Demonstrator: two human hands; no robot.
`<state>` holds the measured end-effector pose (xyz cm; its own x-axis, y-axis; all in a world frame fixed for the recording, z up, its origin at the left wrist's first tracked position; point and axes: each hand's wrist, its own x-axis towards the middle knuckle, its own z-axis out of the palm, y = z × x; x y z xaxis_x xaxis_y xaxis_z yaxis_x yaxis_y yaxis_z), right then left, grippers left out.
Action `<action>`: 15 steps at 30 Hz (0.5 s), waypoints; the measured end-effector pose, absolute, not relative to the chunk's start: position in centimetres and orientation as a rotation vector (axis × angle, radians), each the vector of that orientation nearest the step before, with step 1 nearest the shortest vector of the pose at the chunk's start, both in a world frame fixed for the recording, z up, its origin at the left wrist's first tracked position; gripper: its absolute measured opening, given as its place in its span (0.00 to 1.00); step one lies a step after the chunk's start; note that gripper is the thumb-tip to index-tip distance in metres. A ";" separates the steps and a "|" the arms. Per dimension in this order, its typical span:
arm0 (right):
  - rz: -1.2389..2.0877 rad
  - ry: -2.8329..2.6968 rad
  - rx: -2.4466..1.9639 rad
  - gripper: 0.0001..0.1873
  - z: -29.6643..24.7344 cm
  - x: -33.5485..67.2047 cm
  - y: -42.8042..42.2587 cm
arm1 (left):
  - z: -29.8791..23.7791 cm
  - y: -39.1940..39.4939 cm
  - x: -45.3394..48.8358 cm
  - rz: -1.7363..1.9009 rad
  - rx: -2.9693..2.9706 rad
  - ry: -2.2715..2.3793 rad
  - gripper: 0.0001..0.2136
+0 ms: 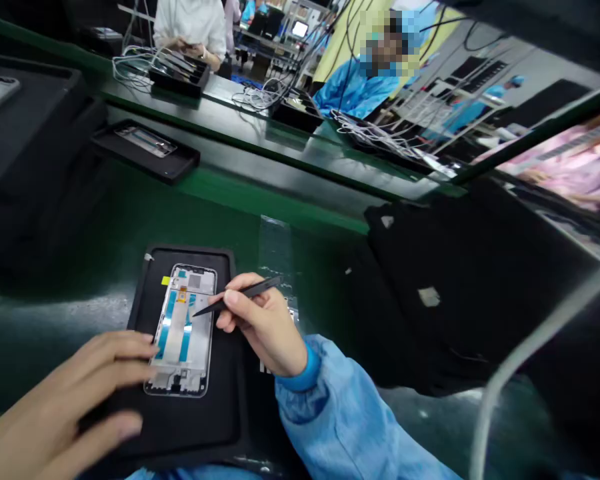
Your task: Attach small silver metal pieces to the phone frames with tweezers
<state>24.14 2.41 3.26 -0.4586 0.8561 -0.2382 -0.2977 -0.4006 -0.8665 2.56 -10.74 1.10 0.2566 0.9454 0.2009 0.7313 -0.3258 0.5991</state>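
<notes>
Head view: at lower left I see the left hand open, fingers loosely spread by the phone frame, perhaps ready to steady it. The phone frame lies low, left of the picture's centre, in a black tray whose raised rim probably stops things sliding off. Further right, the right hand pinches a dark pointed tool pen-fashion, likely for fine control. The left wrist is cut off, the left hand hides some tray edge, and I can't tell whether fingertips or tool tip touch the phone frame

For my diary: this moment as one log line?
right hand: holds black pointed tool; left hand: at phone frame edge, contact unclear; phone frame: in black tray
</notes>
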 end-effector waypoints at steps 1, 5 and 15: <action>1.971 -1.011 -0.884 0.12 3.3 23.4 2.2 | 1.5 -9.8 2.5 0.743 2.102 1.534 0.13; 2.042 -1.018 -0.818 0.12 3.3 21.6 1.8 | 2.5 -6.6 3.0 0.836 1.860 1.576 0.08; 1.898 -1.387 -0.872 0.09 3.3 22.7 2.3 | 3.5 -3.9 3.2 0.430 1.854 1.398 0.13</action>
<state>22.68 2.28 3.35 -0.5870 0.7960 -0.1478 -0.1012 -0.2533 -0.9621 3.19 -3.94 3.48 0.3434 0.9233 -0.1718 0.6671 -0.1110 0.7366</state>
